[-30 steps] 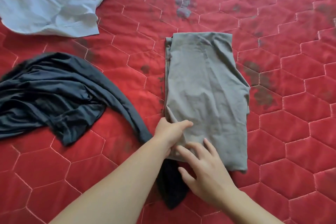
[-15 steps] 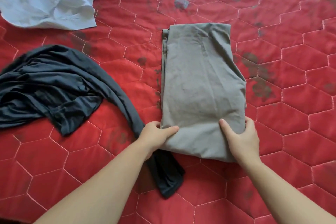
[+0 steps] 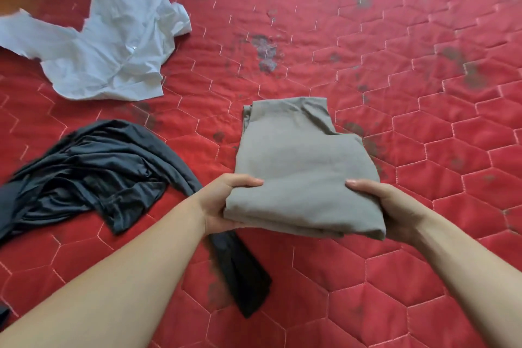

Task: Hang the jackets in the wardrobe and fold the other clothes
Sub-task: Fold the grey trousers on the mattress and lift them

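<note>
Now both hands held the folded grey garment [image 3: 306, 175] at the centre of the frame. The left hand [image 3: 223, 206] gripped its left near edge, thumb on top, and the right hand [image 3: 395, 210] gripped the right near edge in the same way. At the left of the frame a dark garment [image 3: 93, 175] lay crumpled on the red quilted cover [image 3: 423, 93]. A white shirt [image 3: 113, 42] lay unfolded in the upper left.

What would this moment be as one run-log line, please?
left hand: grips grey garment | right hand: grips it | state: folded
</note>
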Demonstrator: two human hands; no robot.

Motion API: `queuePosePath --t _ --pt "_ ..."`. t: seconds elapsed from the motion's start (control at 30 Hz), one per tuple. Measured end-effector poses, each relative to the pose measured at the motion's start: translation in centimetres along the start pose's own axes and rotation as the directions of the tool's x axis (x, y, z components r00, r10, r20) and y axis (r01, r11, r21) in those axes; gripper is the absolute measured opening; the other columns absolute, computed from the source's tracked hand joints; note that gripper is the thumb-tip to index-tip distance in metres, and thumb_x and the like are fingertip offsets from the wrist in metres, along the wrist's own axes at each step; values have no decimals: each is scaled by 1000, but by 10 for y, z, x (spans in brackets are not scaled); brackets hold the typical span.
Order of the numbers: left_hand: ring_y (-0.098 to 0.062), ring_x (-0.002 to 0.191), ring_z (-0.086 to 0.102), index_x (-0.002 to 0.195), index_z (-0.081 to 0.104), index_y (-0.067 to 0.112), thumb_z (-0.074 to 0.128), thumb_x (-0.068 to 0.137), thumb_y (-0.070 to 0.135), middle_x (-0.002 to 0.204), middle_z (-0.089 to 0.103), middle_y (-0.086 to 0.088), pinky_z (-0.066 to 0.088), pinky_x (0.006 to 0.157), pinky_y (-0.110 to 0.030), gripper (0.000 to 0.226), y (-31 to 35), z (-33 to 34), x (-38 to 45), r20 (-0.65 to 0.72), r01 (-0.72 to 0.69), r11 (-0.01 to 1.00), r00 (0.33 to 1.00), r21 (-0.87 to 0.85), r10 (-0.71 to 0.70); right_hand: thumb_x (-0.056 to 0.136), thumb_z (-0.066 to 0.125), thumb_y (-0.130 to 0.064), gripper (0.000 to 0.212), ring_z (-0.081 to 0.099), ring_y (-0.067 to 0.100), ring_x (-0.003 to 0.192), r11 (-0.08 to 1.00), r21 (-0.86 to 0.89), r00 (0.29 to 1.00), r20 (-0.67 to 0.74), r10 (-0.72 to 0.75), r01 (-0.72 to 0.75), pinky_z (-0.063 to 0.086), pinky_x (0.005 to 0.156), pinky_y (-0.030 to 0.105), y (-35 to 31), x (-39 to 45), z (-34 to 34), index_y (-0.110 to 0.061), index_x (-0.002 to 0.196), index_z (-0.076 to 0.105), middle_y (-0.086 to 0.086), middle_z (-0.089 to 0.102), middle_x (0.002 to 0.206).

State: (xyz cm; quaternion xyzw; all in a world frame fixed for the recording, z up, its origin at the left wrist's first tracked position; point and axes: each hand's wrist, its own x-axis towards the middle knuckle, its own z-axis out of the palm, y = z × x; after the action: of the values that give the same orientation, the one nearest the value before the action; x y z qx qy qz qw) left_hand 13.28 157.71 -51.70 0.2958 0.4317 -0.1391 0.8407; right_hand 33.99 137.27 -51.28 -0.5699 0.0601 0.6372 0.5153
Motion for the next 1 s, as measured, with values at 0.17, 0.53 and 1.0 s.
queuePosePath --t 0.17,0.53,1.0 --pt "-19 76 72 93 78 7 60 75 17 94 74 -7 58 64 -29 27 47 46 -55 117 -215 974 971 72 206 75 65 -22 33 73 20 79 973 -32 973 24 -229 230 58 59 28 -55 -70 25 -7 103 71 10 74 100" --pt "-18 81 74 75 80 10 47 77 27 85 76 -5 61 62 -27 38 86 135 -172 330 -316 928 913 196 241 61 77 -14 32 70 13 98 931 88 908 206 -365 355 58 79 24 -96 -224 46 -8 93 78 4 74 104" --pt "-24 79 69 92 67 14 46 89 26 85 69 -7 60 74 -44 24 63 98 16 -38 -118 960 991 254 132 72 60 -26 28 61 18 81 974 100 979 -53 -199 203 47 86 35 -47 -50 -48 -17 98 65 4 65 89"
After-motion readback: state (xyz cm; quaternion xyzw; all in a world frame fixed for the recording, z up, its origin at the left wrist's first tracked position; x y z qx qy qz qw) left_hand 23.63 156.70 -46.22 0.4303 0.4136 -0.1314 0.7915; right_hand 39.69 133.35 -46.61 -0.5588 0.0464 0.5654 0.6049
